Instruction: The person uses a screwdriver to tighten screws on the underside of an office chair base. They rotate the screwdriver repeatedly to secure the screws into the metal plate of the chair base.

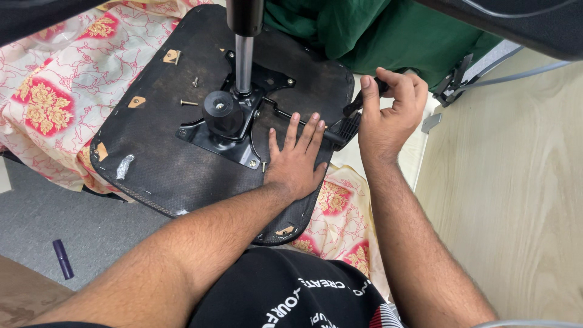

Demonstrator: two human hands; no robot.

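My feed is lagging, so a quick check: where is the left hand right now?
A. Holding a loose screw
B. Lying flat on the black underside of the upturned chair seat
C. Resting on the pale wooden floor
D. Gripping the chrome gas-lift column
B: the left hand lies palm down, fingers spread, on the black underside of the upturned chair seat, beside the black metal mechanism plate.

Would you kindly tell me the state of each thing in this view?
Chair seat: upside down on the patterned cloth.
Metal plate: lying on the seat.
Loose screws: lying on the seat.
Left hand: flat on the seat.
Right hand: gripping the black lever.
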